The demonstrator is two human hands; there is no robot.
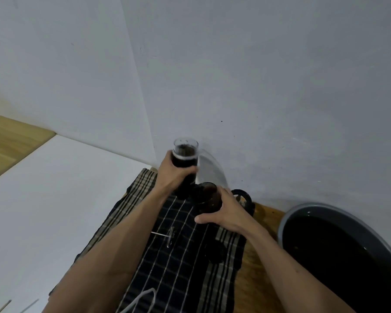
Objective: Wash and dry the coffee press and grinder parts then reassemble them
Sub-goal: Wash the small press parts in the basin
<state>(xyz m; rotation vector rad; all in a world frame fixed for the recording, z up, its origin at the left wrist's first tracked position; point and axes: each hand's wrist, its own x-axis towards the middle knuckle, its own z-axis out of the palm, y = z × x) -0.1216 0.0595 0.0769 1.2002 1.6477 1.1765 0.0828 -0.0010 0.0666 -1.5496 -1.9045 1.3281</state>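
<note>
left hand (175, 175) clamps tall dark cylindrical grinder body (185, 166) | right hand (224, 208) clamps brown translucent jar (209, 197) at cloth's far edge | jar likely fragile, wet-slippery; hold mid-wall

A person's left hand (175, 175) grips an upright dark grinder body (185, 163) while the right hand (224, 208) holds a brown glass jar (209, 197) just beside it, above a striped dark cloth (181, 267) on a wooden desk (260, 263). A plunger filter (171, 237) lies on the cloth; a grey basin (307, 208) of dark water sits at right.
</note>
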